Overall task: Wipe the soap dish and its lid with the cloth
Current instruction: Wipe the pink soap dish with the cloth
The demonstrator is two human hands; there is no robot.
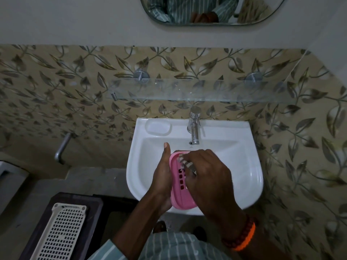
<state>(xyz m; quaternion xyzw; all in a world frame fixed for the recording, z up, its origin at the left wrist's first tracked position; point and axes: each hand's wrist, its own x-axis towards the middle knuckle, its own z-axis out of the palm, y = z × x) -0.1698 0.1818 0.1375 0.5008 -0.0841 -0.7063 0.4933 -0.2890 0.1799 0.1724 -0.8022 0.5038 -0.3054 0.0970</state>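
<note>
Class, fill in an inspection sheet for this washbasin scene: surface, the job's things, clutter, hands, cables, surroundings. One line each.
Surface: white washbasin, chrome tap at its back edge.
Job's things: pink soap dish held over the basin, slotted inside showing; striped cloth pressed into it; clear lid lying on the basin's back left corner.
Clutter: white perforated tray on a dark stand at lower left.
Hands: left hand cups the dish, thumb up; right hand holds the cloth in its grip, beaded and orange bands on the wrist.
Cables: nothing seen.
Surroundings: glass shelf on leaf-patterned tiles, mirror above, metal pipe at left.
</note>
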